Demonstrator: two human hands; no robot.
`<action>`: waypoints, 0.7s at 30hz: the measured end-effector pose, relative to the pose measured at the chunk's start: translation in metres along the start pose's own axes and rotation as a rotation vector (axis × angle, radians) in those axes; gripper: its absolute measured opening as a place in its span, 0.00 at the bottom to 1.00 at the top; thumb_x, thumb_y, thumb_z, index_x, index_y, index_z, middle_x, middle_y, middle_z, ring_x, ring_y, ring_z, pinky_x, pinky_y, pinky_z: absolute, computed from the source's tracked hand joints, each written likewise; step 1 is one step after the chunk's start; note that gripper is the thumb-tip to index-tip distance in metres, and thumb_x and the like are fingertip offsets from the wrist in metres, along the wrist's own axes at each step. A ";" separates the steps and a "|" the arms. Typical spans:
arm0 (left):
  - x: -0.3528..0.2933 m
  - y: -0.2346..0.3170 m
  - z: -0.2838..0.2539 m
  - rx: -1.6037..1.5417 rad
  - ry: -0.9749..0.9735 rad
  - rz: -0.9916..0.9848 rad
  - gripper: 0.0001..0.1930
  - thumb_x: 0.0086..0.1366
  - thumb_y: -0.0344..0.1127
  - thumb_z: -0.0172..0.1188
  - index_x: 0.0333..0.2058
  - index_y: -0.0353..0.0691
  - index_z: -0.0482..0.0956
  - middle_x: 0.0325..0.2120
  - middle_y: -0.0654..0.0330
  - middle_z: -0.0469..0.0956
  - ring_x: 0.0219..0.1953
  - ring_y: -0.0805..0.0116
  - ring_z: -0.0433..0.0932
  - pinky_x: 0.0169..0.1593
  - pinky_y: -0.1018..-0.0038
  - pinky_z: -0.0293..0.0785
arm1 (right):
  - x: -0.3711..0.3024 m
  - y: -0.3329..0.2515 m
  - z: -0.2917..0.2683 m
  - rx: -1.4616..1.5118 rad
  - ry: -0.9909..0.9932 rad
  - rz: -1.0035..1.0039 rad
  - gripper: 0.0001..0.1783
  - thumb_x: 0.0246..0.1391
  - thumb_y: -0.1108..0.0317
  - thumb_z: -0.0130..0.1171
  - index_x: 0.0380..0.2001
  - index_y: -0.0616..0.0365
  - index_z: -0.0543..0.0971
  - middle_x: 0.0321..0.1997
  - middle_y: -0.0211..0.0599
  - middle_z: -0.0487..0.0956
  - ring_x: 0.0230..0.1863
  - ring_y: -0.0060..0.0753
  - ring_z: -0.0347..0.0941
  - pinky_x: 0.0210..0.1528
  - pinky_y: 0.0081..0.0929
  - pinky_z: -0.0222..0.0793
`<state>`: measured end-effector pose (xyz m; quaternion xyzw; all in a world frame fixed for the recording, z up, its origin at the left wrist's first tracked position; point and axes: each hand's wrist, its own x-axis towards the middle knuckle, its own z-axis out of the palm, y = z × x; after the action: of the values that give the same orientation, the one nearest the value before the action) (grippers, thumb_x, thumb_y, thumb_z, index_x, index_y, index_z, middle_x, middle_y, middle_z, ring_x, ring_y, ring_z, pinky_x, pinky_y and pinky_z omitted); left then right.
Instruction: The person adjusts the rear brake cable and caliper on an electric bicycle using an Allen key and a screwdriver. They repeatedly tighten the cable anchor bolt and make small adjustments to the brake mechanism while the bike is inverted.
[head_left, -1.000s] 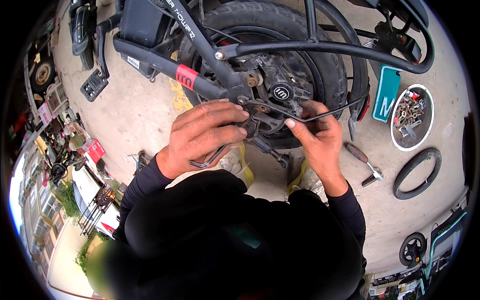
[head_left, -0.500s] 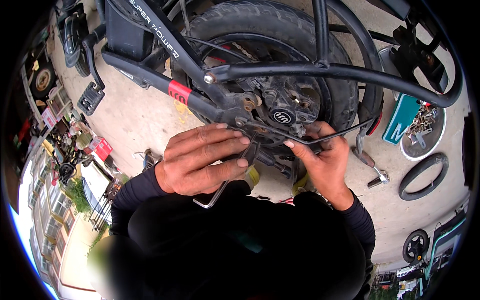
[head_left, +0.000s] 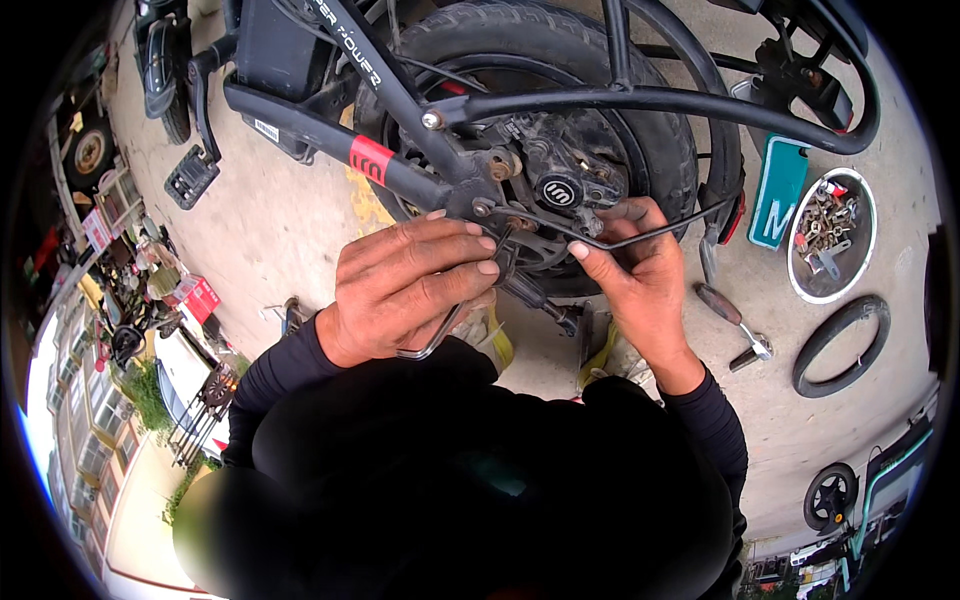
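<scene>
My left hand (head_left: 415, 285) is closed on a bent metal hex key (head_left: 437, 335), its short end sticking out below the fingers. The key's far end reaches up to the joint under the black frame (head_left: 400, 185), beside the rear wheel (head_left: 655, 110). Close to the brake caliper with its round emblem (head_left: 560, 191), my right hand (head_left: 640, 290) has thumb and fingers curled around the lower side. A thin black rod (head_left: 650, 236) passes in front of those fingers. Whatever they pinch is hidden.
On the concrete at right lie a bowl of bolts and small parts (head_left: 832, 262), a green plate (head_left: 777, 190), a black rubber ring (head_left: 845, 345) and a ratchet wrench (head_left: 735, 320). A pedal (head_left: 192, 178) hangs at upper left. A kickstand-like strut (head_left: 545, 305) points down between my hands.
The whole view has shifted slightly, with the frame and wheel a little higher. The hex key's exposed short end now sits closer under my left fingers. My right hand stays by the caliper.
</scene>
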<state>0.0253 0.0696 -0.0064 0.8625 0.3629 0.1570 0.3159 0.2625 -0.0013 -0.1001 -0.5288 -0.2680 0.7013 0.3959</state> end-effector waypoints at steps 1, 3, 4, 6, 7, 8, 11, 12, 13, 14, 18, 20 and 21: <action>0.001 0.001 0.001 -0.010 0.024 -0.011 0.15 0.50 0.28 0.75 0.39 0.41 0.87 0.38 0.57 0.86 0.42 0.59 0.87 0.47 0.63 0.85 | 0.001 0.000 0.000 0.000 0.008 -0.022 0.20 0.57 0.75 0.71 0.48 0.63 0.73 0.39 0.37 0.82 0.41 0.21 0.78 0.44 0.22 0.76; 0.001 0.005 0.003 -0.027 0.063 -0.044 0.16 0.49 0.27 0.75 0.39 0.40 0.87 0.38 0.57 0.86 0.41 0.59 0.87 0.47 0.63 0.85 | 0.003 0.003 0.003 0.011 0.018 -0.057 0.20 0.57 0.74 0.71 0.49 0.63 0.73 0.40 0.37 0.82 0.41 0.22 0.78 0.44 0.23 0.76; -0.001 0.008 0.003 -0.035 0.059 -0.082 0.17 0.48 0.25 0.75 0.39 0.39 0.86 0.39 0.57 0.85 0.44 0.57 0.86 0.51 0.61 0.83 | 0.003 0.006 0.003 0.054 0.023 -0.052 0.21 0.58 0.74 0.71 0.50 0.64 0.72 0.39 0.38 0.82 0.41 0.22 0.79 0.44 0.23 0.77; -0.005 0.010 0.004 -0.052 0.064 -0.082 0.16 0.50 0.24 0.74 0.40 0.40 0.86 0.41 0.57 0.85 0.46 0.57 0.86 0.55 0.59 0.81 | 0.004 0.005 0.003 0.025 0.019 -0.075 0.21 0.58 0.74 0.70 0.50 0.64 0.72 0.40 0.38 0.82 0.41 0.23 0.79 0.44 0.24 0.77; -0.007 0.011 0.005 -0.061 0.067 -0.083 0.16 0.51 0.23 0.73 0.40 0.40 0.86 0.41 0.57 0.85 0.47 0.56 0.85 0.57 0.58 0.79 | 0.005 0.004 0.004 0.010 0.017 -0.087 0.20 0.58 0.74 0.70 0.50 0.64 0.72 0.40 0.38 0.81 0.41 0.23 0.79 0.44 0.24 0.77; -0.010 0.012 0.007 -0.136 0.097 -0.106 0.13 0.55 0.24 0.72 0.41 0.39 0.86 0.42 0.57 0.85 0.50 0.56 0.84 0.60 0.55 0.76 | 0.006 0.010 0.002 0.018 0.000 -0.108 0.20 0.61 0.74 0.68 0.51 0.66 0.72 0.41 0.40 0.82 0.44 0.25 0.79 0.47 0.24 0.77; -0.011 0.011 0.003 -0.184 0.110 -0.129 0.10 0.59 0.25 0.70 0.41 0.38 0.86 0.44 0.56 0.85 0.51 0.56 0.84 0.60 0.54 0.76 | 0.009 0.018 0.012 0.238 -0.008 -0.102 0.19 0.65 0.72 0.64 0.54 0.67 0.70 0.44 0.42 0.82 0.48 0.26 0.79 0.52 0.26 0.76; -0.013 0.011 0.003 -0.167 0.118 -0.129 0.10 0.61 0.25 0.69 0.42 0.36 0.86 0.44 0.55 0.85 0.51 0.55 0.84 0.59 0.57 0.77 | 0.007 0.016 0.013 0.209 -0.059 -0.079 0.20 0.69 0.68 0.58 0.57 0.68 0.69 0.47 0.44 0.83 0.51 0.26 0.78 0.57 0.27 0.73; -0.014 0.014 0.003 -0.174 0.141 -0.159 0.10 0.61 0.25 0.69 0.42 0.35 0.86 0.44 0.55 0.86 0.51 0.54 0.84 0.59 0.58 0.78 | 0.007 0.017 0.013 0.171 -0.077 -0.111 0.20 0.70 0.67 0.57 0.57 0.68 0.69 0.48 0.44 0.83 0.51 0.27 0.78 0.57 0.27 0.72; -0.015 0.017 0.004 -0.181 0.161 -0.194 0.10 0.61 0.24 0.69 0.42 0.35 0.86 0.44 0.55 0.86 0.51 0.54 0.84 0.59 0.60 0.78 | 0.007 0.021 0.014 0.135 -0.097 -0.137 0.20 0.71 0.66 0.56 0.58 0.68 0.69 0.49 0.44 0.83 0.51 0.27 0.78 0.57 0.27 0.71; -0.009 0.021 0.007 -0.100 0.229 -0.176 0.11 0.58 0.22 0.71 0.41 0.34 0.87 0.40 0.54 0.87 0.49 0.56 0.86 0.54 0.66 0.81 | 0.007 0.024 0.017 0.059 -0.072 -0.207 0.21 0.73 0.62 0.53 0.58 0.67 0.71 0.50 0.41 0.84 0.51 0.26 0.78 0.57 0.27 0.71; -0.007 0.021 0.007 -0.029 0.249 -0.124 0.12 0.57 0.21 0.72 0.40 0.35 0.87 0.39 0.55 0.88 0.47 0.58 0.87 0.52 0.68 0.82 | 0.005 0.022 0.018 -0.001 -0.041 -0.237 0.19 0.72 0.60 0.54 0.55 0.65 0.75 0.47 0.43 0.85 0.49 0.29 0.79 0.55 0.28 0.72; -0.007 0.020 0.006 0.002 0.262 -0.093 0.12 0.56 0.21 0.72 0.40 0.35 0.87 0.39 0.56 0.88 0.45 0.59 0.87 0.50 0.68 0.83 | 0.002 0.016 0.016 -0.131 -0.009 -0.187 0.18 0.71 0.60 0.56 0.54 0.64 0.76 0.45 0.44 0.84 0.48 0.32 0.80 0.54 0.29 0.72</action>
<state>0.0346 0.0511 0.0020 0.8172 0.4405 0.2530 0.2721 0.2423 -0.0077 -0.1092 -0.5233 -0.3629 0.6446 0.4230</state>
